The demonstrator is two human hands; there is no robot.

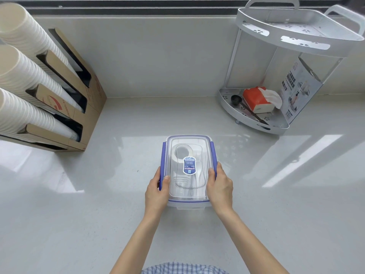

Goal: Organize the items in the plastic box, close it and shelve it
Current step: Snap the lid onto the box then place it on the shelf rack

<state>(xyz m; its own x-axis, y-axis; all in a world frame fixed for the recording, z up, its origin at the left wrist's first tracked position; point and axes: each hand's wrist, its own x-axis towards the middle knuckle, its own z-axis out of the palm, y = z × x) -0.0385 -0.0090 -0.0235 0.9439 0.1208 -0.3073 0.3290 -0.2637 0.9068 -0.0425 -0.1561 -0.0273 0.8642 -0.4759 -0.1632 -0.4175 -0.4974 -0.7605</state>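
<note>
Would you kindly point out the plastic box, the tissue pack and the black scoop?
plastic box (189, 169): head view, label on its lid.
tissue pack (254, 97): head view, red top face.
black scoop (236, 99): head view, its bowl.

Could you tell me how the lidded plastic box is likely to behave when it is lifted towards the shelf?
The plastic box looks rigid, so it should probably hold its shape between the left hand and right hand. Its few pale contents suggest it is light. Those items look loose and may shift if it tilts.

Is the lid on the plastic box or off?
On: the clear lid covers the plastic box; whether the blue side latches are snapped, cannot tell.
</note>
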